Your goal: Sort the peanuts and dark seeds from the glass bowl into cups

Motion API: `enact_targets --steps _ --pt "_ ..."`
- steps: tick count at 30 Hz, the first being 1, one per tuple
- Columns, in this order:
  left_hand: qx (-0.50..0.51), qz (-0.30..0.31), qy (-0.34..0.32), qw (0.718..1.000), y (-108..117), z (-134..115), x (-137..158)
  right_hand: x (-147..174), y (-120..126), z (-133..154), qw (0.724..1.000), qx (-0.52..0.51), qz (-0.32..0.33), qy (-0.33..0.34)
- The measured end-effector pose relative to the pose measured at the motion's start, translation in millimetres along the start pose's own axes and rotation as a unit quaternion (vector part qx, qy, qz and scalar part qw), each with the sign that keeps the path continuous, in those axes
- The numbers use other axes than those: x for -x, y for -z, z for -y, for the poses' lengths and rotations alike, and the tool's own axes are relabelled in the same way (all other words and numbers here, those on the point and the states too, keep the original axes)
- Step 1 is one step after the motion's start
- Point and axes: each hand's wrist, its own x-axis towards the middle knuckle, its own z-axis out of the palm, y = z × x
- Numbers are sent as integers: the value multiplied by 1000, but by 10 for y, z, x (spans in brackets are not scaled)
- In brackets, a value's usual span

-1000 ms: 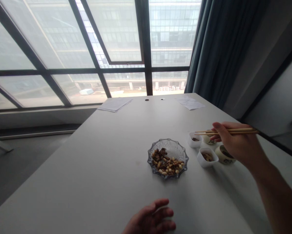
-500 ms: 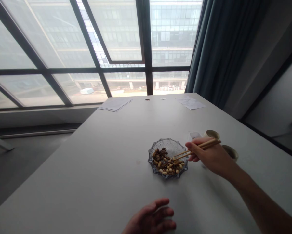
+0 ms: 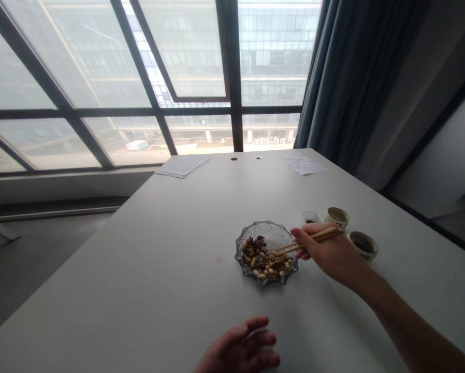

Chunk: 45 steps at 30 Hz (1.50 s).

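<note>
The right hand (image 3: 328,254) holds 2 chopsticks (image 3: 322,235) angled into a glass bowl (image 3: 273,231) with peanuts (image 3: 270,271).

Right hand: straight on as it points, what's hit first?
Likely the brown and pale bits in the glass bowl, met by the chopsticks it holds; whether the tips already touch is unclear.

Nuts (image 3: 270,270) in bowl (image 3: 269,229); chopsticks (image 3: 326,234) over bowl's right rim; cups (image 3: 336,216) farther right; paper stack (image 3: 184,166) behind, left.

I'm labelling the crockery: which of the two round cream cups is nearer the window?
The far cup, just right of the small white container. The near cup sits closer to the camera and farther right.
</note>
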Motion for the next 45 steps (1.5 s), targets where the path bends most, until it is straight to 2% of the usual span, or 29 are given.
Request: enact_targets --steps 5,8,10,15,17,21,25,30,35,39,42,45 --pt "4 -4 -1 1000 -10 9 22 23 34 52 999 8 -38 16" --pt "3 -5 1 1000 5 14 28 65 186 112 997 19 -78 12" --pt "2 -4 2 1000 15 18 25 84 352 122 991 34 -128 9" --pt "5 -3 1 1000 4 24 24 38 820 -27 946 127 -296 19" --pt "3 -3 -1 1000 -5 19 30 1 952 -126 932 165 -321 23" --pt "0 -6 1 1000 -3 3 27 -54 1072 -294 915 235 -325 41" --pt "-3 2 3 1000 8 11 21 -83 1053 -344 916 239 -320 45" --pt "-3 -1 -2 1000 11 29 35 -55 891 -145 953 133 -273 17" --pt "1 -2 -1 1000 18 21 35 21 631 63 989 45 -141 -21" --pt "4 -4 -1 1000 26 26 26 40 446 59 999 0 -23 -28" --pt "1 -1 -1 1000 36 31 16 35 347 49 999 -14 20 -22" --pt "0 1 -3 1000 45 30 9 31 273 64 999 -4 31 -28"
